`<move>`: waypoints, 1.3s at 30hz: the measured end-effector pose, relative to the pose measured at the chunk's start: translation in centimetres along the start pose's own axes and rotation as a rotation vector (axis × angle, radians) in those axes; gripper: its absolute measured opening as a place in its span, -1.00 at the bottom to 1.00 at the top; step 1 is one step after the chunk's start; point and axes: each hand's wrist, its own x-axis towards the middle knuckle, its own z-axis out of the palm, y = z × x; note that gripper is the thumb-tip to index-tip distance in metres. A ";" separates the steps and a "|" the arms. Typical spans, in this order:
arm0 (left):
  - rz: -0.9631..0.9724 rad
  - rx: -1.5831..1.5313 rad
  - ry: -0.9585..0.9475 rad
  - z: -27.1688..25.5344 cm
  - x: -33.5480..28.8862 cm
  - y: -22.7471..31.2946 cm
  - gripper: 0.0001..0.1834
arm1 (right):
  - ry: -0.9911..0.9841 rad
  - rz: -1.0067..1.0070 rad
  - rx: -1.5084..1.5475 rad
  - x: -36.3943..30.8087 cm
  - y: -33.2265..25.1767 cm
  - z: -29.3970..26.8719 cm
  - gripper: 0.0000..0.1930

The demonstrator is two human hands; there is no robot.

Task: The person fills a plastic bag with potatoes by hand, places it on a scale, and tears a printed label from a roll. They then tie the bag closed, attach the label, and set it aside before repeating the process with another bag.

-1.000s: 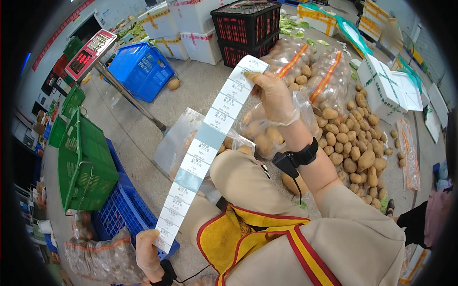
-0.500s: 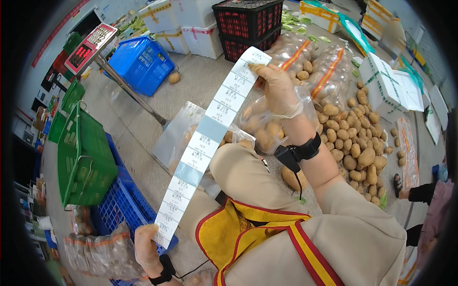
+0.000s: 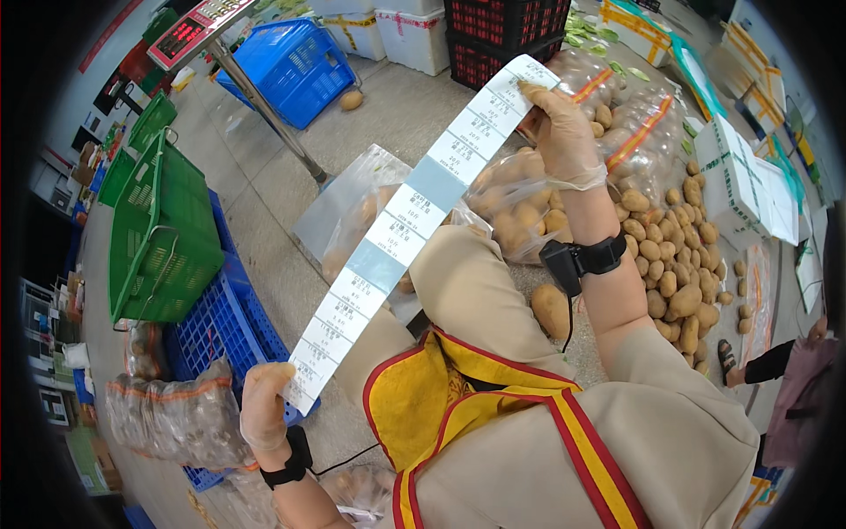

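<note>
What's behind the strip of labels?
The strip of labels partly covers a clear bag of potatoes, visible along both edges, and beige trousers; what lies directly behind it cannot be seen.

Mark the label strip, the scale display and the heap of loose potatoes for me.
label strip (image 3: 406,223): head view, printed part midway along its length
scale display (image 3: 196,33): head view, middle of its red-framed face
heap of loose potatoes (image 3: 671,271): head view, potatoes near its middle

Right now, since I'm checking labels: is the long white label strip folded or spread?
Spread: the long white label strip runs full-length between left hand and right hand.
</note>
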 end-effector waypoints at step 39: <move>-0.112 1.994 0.183 -30.1 -7.1 -40.9 -0.71 | -0.133 0.461 -0.432 -4.3 6.8 -8.5 -0.75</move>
